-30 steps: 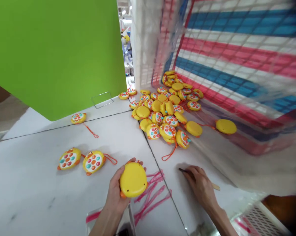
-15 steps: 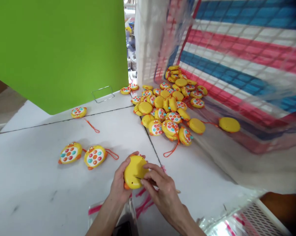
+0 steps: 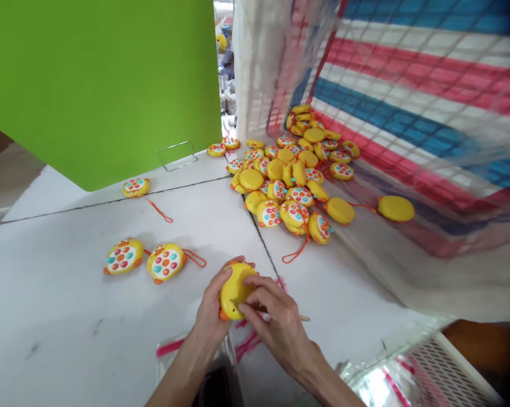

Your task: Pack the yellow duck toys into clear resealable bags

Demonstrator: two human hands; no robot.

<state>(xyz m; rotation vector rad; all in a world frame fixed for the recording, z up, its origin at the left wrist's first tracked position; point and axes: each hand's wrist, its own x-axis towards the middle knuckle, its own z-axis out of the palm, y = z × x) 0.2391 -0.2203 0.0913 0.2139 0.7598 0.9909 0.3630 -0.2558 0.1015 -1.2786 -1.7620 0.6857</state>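
My left hand (image 3: 211, 310) is wrapped around the edge of a yellow duck-shaped toy (image 3: 232, 287), its plain back turned up towards me. An orange part shows at the toy's lower edge, and there is a small dark hole near it. Over that back, my right hand (image 3: 275, 319) pinches a thin stick-like tool (image 3: 305, 318), whose pale end sticks out behind the hand. The tool's tip is hidden by the fingers. To the left lie two similar toys, one duck toy (image 3: 166, 263) with an orange cord loop and another duck toy (image 3: 123, 256), both button side up.
A heap of duck toys (image 3: 275, 169) lies ahead, against a mesh-covered striped sheet (image 3: 407, 90). A green board (image 3: 102, 85) stands back left, beside a wire frame (image 3: 177, 156). A clear box (image 3: 165, 347) and a white basket (image 3: 453, 362) are in front.
Both hands and the held toy have shifted slightly right and up in view. My right fingertips have moved down the toy's back towards the small hole, and the dark tip seen earlier is now covered.
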